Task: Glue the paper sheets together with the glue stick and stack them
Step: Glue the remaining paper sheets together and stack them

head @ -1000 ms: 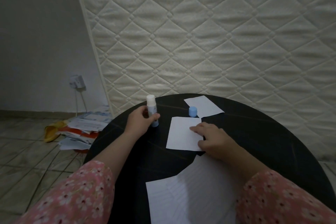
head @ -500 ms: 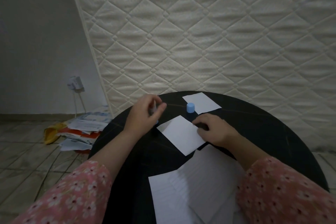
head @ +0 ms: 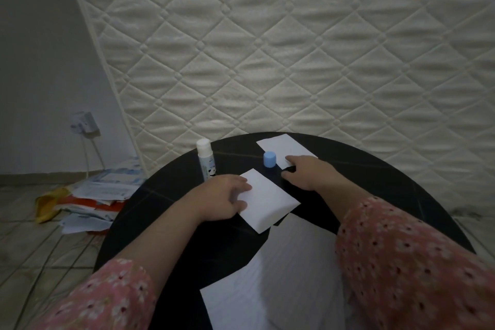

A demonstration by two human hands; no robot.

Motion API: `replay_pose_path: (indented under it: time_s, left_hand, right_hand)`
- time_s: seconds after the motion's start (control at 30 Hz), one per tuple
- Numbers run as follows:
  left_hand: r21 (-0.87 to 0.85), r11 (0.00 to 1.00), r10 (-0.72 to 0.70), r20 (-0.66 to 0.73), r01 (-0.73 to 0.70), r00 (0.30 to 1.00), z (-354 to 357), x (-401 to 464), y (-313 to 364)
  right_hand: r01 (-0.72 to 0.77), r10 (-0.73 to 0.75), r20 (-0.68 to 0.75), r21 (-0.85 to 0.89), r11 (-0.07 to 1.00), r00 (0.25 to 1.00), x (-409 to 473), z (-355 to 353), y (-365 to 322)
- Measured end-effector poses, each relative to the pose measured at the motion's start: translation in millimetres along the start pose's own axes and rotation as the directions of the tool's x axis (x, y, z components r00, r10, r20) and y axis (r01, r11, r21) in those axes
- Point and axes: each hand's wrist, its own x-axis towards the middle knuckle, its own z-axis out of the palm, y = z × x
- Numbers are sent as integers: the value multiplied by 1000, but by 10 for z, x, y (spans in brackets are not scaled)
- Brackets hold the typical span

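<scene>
A small white paper sheet [head: 270,199] lies turned at an angle in the middle of the round black table [head: 375,177]. My left hand [head: 223,199] rests on its left edge with fingers laid over the paper. The uncapped glue stick [head: 206,159] stands upright just behind that hand, untouched. Its blue cap [head: 269,159] stands beside a second small sheet [head: 284,149] at the table's far side. My right hand [head: 308,173] reaches to that far sheet, its fingertips touching the near edge. A larger lined sheet [head: 273,284] lies at the front.
A quilted white mattress [head: 267,48] leans upright right behind the table. On the tiled floor to the left lies a heap of papers and packets [head: 91,195]. A wall socket with a plugged cable [head: 84,122] sits low on the left wall.
My left hand let go of the glue stick, which now stands alone, and moved onto the middle sheet. My right hand left that sheet and reached forward to the far sheet.
</scene>
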Motion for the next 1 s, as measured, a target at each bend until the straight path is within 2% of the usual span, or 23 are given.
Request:
replay_pose_path:
  time_s: [0.13,0.27,0.43,0.53,0.63,0.77,0.83,0.9,0.93,1.0]
  left_hand:
    - [43,998,-49,-34,51,998,0,14,24]
    - [72,992,-104,-53,107,993,-18,7,69]
    - [38,988,-152,22,151,988,-67,-39,88]
    - [21,987,-162,1,162,987,-36,-42,152]
    - [8,984,-180,-16,181,983,-2,-50,232]
    - [0,981,-195,-9,195,981,-3,-106,337]
    - [-103,970,-224,-37,219,974,-28,-150,408]
    - [-357,902,-299,-112,243,948,-73,-167,463]
    - [-510,827,-351,-141,237,926,-103,-165,481]
    - [-782,590,-443,-107,200,890,-169,-162,506]
  right_hand:
    - [-58,32,-126,-208,976,992,-31,52,-15]
    - [-102,104,-120,24,995,987,-73,59,45]
    - [-160,164,-119,40,986,979,-185,50,126]
    - [-187,197,-201,67,980,960,-258,55,201]
    - [-202,254,-283,200,959,925,-362,30,270]
    - [-98,273,-421,391,915,865,-535,-87,289]
    - [-20,251,-483,434,901,839,-635,-154,249]
    - [100,175,-515,462,881,839,-730,-186,190]
    - [184,108,-520,478,859,847,-777,-183,159]
    - [345,-62,-520,467,814,852,-856,-136,116]
